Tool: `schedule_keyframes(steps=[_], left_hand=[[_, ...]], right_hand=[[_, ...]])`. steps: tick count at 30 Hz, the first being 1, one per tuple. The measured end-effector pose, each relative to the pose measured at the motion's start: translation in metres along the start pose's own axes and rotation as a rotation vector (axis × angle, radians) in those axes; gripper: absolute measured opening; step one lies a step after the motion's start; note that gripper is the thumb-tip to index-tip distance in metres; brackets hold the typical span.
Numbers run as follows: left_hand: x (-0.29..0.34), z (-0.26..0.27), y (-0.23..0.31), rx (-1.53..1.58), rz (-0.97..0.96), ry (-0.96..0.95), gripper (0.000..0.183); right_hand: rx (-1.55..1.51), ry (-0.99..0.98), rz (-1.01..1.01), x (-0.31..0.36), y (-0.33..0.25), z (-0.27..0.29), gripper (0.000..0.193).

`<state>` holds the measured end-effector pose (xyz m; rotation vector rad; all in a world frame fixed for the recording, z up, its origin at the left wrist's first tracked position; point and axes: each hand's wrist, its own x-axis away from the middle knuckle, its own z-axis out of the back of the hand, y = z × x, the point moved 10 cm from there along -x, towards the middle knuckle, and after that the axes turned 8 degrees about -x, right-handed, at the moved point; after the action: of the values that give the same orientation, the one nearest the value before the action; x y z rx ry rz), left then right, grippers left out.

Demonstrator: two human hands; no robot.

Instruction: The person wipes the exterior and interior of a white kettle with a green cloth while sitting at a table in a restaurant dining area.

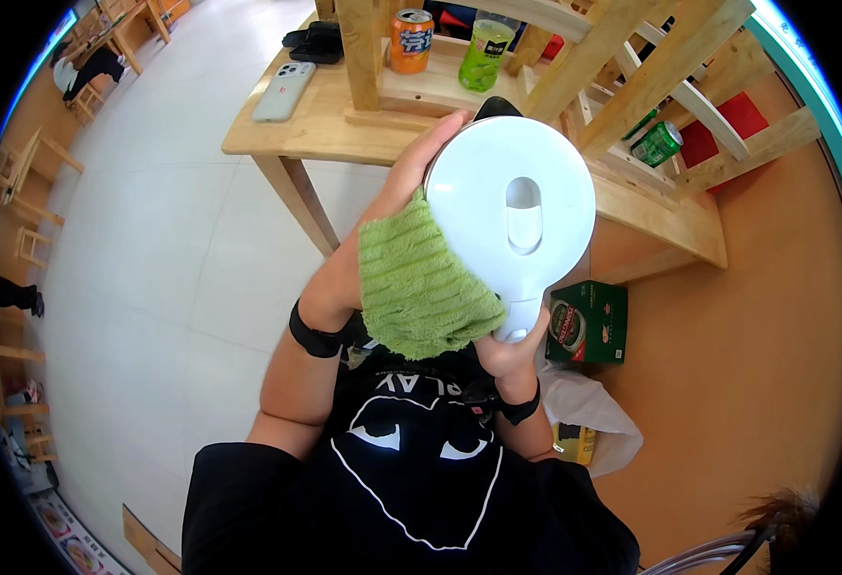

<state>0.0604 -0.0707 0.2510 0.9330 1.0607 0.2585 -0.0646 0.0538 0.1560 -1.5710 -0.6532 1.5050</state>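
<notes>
A white electric kettle (469, 187), seen from above with its round lid, is held up in front of my chest. My right hand (512, 355) is closed around its handle (524, 311) at the near end. Along the kettle's far left side, my left hand (432, 153) wraps around the body, its fingers partly hidden. A ribbed green cloth (421, 283) hangs between my left forearm and the kettle, touching the kettle's side. How the cloth is held is hidden. Just past the kettle's far edge, a dark object (497, 107) shows in part.
A wooden table (368, 153) ahead bears a phone (285, 92), an orange can (411, 41) and a green-labelled bottle (488, 50). Upturned wooden stools (665, 72) rest there beside a green can (657, 144). A green box (588, 323) and a plastic bag (598, 417) stand low on my right.
</notes>
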Motion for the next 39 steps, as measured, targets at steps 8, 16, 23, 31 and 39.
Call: schedule_keyframes(steps=[8, 16, 23, 31, 39], left_hand=[[0.0, 0.002, 0.002, 0.056, 0.021, -0.059, 0.09], [0.0, 0.012, -0.008, 0.329, 0.142, 0.181, 0.063], [-0.004, 0.009, -0.008, 0.266, 0.043, 0.118, 0.066], [-0.001, 0.006, -0.01, -0.11, -0.04, 0.075, 0.084], [-0.003, 0.016, 0.009, 0.111, 0.138, 0.206, 0.06]], right_hand=[[0.009, -0.017, -0.022, 0.002, -0.001, -0.002, 0.063], [0.003, -0.068, -0.022, 0.001, -0.002, -0.005, 0.063], [0.028, -0.065, 0.07, 0.004, -0.005, -0.007, 0.069], [0.032, -0.081, 0.075, 0.019, 0.013, 0.0, 0.079], [-0.084, 0.274, 0.011, -0.023, -0.031, 0.0, 0.01]])
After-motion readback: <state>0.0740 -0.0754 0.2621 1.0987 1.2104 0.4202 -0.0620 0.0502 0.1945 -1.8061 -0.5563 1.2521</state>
